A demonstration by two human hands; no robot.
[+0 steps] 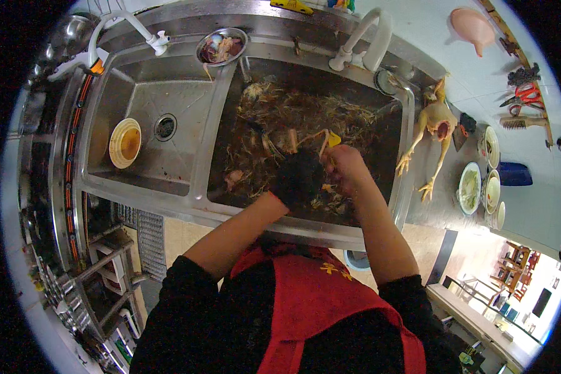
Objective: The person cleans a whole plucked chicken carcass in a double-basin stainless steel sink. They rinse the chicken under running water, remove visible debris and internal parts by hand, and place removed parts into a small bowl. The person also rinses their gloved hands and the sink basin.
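Observation:
Over the right basin of the steel sink (402,154), my left hand (301,180) looks to be in a black glove. Its fingers merge with the dark water, and what they hold is hidden. My right hand (345,166) is bare and closed on a thin pale strand (312,136), which looks like gut and runs toward the left hand. A small yellow piece (334,139) shows at its fingertips; I cannot tell what it is. Wet feathers (304,105) float in the murky water around both hands. A pinkish scrap (234,179) lies among the feathers.
A plucked chicken (435,117) with an opened body lies on the right counter, near several bowls (469,187). A metal bowl of innards (222,46) rests on the divider's far end. The left basin holds a cream bowl (125,143). White faucets (362,42) rise behind.

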